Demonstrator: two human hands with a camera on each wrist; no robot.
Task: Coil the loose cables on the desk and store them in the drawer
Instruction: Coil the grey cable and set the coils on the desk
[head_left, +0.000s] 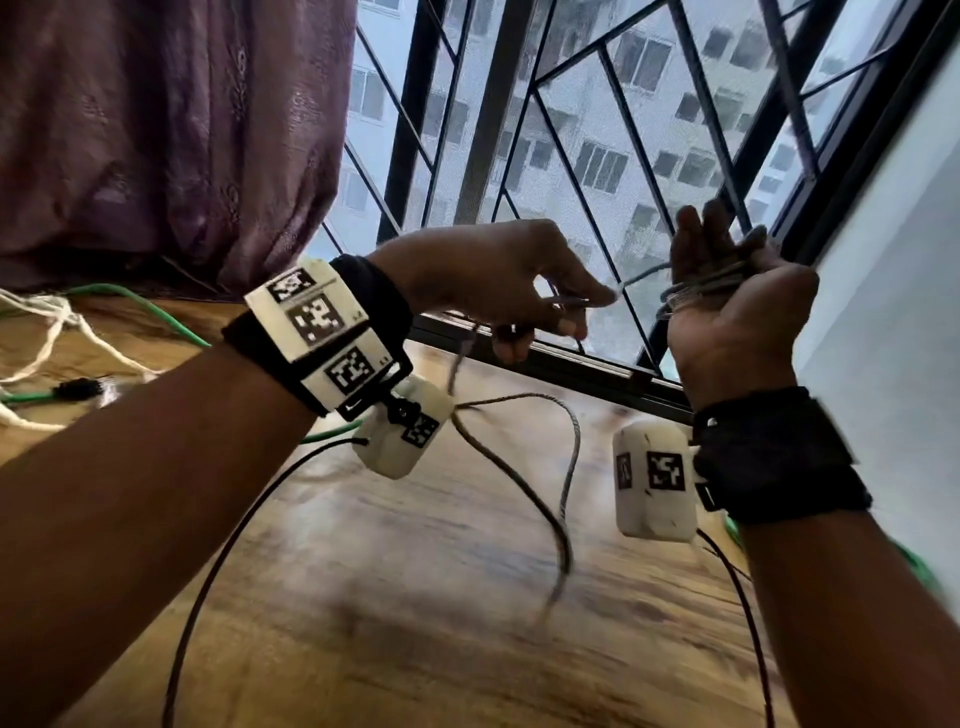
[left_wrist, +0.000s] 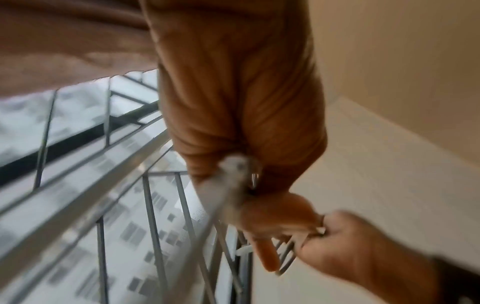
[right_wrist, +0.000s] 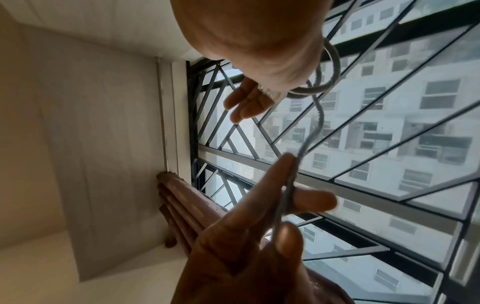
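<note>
A grey braided cable (head_left: 571, 452) hangs in loops over the wooden desk (head_left: 415, 623). My left hand (head_left: 587, 312) is raised before the window and pinches the cable between thumb and forefinger. My right hand (head_left: 727, 270) stands palm towards me with its fingers up. Several turns of the cable's coil (head_left: 701, 288) are wound round it, and the thumb lies over them. A short taut stretch of cable joins the two hands. The right wrist view shows the pinched cable (right_wrist: 291, 185) and, above it, the coil (right_wrist: 330, 78) with a clear plug end (right_wrist: 271, 95). No drawer is in view.
A green cable (head_left: 156, 312), a white cord (head_left: 52, 332) and a black plug (head_left: 78, 388) lie at the desk's far left. Thin black leads (head_left: 218, 561) trail from the wrist cameras. A barred window (head_left: 571, 156), a purple curtain (head_left: 156, 130) and a white wall (head_left: 909, 312) close off the back.
</note>
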